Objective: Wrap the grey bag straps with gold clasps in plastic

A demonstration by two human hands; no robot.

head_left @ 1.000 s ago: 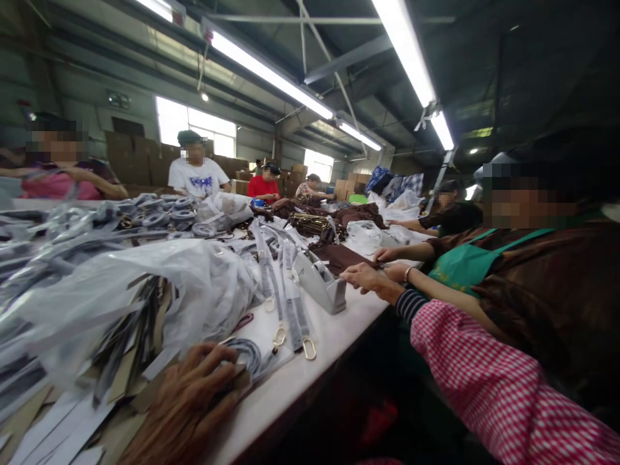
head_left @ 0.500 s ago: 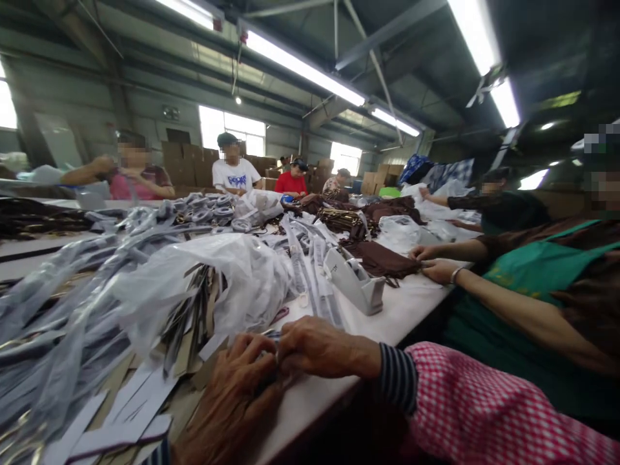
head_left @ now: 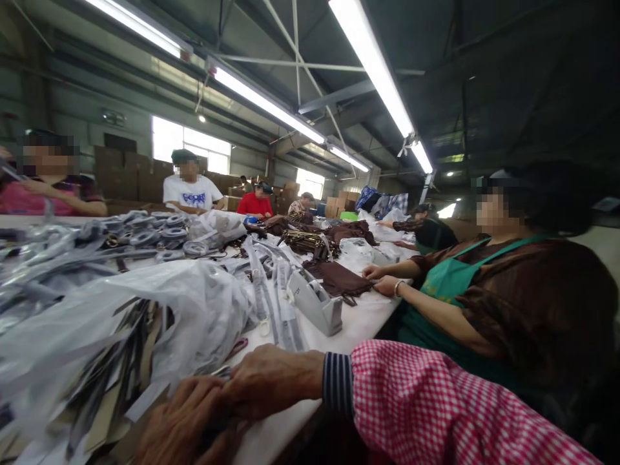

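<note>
Checked-sleeved right hand point(head_left: 271, 381) has crossed in and now meets the left hand point(head_left: 184, 420) at six o'clock, both curled over a grey strap point(head_left: 220, 371) on the table point(head_left: 358, 323). Whether either truly grips it, one cannot tell; the strap stays put, so the joint handling carries on.

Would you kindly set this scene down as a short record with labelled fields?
Place: workshop with a long white table
Left hand: on the table edge, fingers bent over something hidden
Right hand: meets the left hand, palm down; what it grips cannot be seen
Sleeve: red checked sleeve with striped cuff
Beside the hands: clear plastic bag over dark straps
Further along: grey tape dispenser, wrapped straps, brown cloth
Neighbour: a person in a green apron, both hands at the brown cloth
</note>
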